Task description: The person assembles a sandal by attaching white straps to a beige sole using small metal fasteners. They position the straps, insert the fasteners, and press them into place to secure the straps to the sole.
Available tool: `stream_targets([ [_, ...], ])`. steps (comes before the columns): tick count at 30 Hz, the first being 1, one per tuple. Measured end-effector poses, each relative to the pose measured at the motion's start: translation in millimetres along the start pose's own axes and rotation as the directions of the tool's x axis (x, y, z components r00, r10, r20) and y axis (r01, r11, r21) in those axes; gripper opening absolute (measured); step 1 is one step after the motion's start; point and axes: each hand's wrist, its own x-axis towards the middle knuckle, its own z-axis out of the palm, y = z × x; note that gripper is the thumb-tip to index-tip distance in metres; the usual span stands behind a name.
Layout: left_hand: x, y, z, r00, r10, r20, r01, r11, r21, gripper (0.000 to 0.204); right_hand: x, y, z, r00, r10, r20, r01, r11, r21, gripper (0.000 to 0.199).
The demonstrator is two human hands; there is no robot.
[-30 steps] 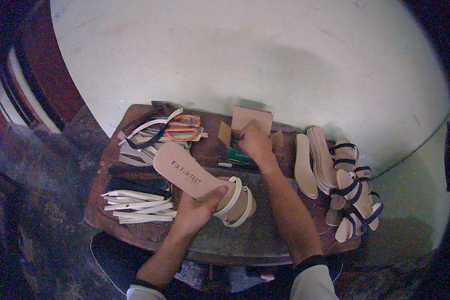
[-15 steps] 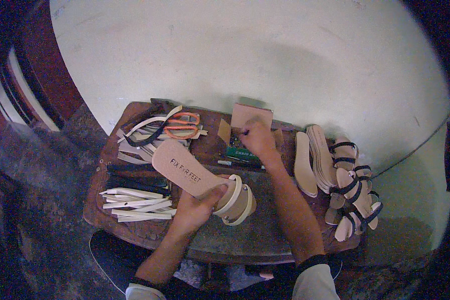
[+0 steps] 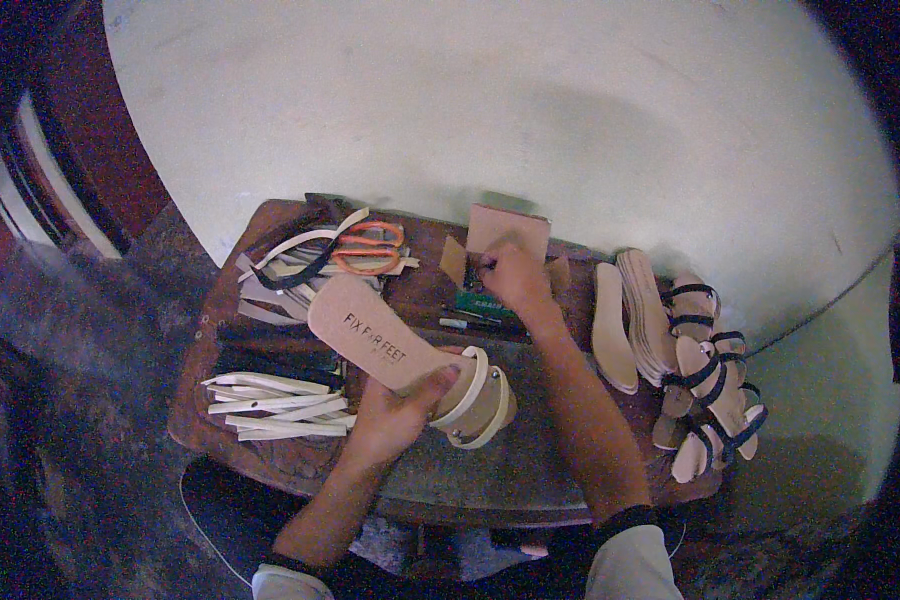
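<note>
My left hand (image 3: pixel 395 412) grips a tan sandal (image 3: pixel 375 335) around its middle, thumb on top of the insole. Two cream straps (image 3: pixel 477 400) cross the sandal's near right end; printing marks its heel end. My right hand (image 3: pixel 515 277) is at the mouth of a small open cardboard box (image 3: pixel 482 303) with a green side and raised flaps. Its fingers are curled together above the box; whether something small is pinched in them I cannot make out.
On the brown wooden table (image 3: pixel 435 475), orange-handled scissors (image 3: pixel 370 248) lie on strap offcuts at the left. Cream strips (image 3: pixel 275 405) are bundled below them. At right are stacked tan soles (image 3: pixel 642 315) and several dark-strapped sandals (image 3: pixel 705 370). A pale wall (image 3: pixel 490 110) rises behind.
My right hand stays over the box with only a slight shift of the fingers. The sandal remains in my left hand; the whole view has drifted a little.
</note>
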Motion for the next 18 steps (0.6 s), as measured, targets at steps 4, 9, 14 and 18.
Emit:
stream_targets([
  [4, -1.9, 8.8, 6.3, 0.999, -0.033, -0.022, 0.034, 0.999, 0.029, 0.021, 3.7, 4.0, -3.4, 0.985, -0.118, 0.128, 0.12, 0.993, -0.009, 0.025],
  [9, -1.1, 3.7, 1.5, 1.0, 0.011, -0.019, -0.011, 1.0, 0.003, 0.021, 1.6, -10.8, -3.7, 0.991, 0.061, 0.12, -0.058, 0.998, -0.032, 0.027],
  [14, -1.2, 4.0, 2.9, 1.0, 0.009, -0.013, -0.01, 1.0, -0.01, 0.021, 3.5, -3.8, 2.0, 0.991, 0.077, 0.11, -0.069, 0.995, -0.074, 0.021],
  [18, -0.5, 2.5, 1.9, 1.0, 0.003, -0.02, -0.003, 1.0, -0.002, 0.021, 7.2, -0.4, 4.1, 0.987, 0.058, 0.15, -0.045, 0.995, -0.09, 0.016],
])
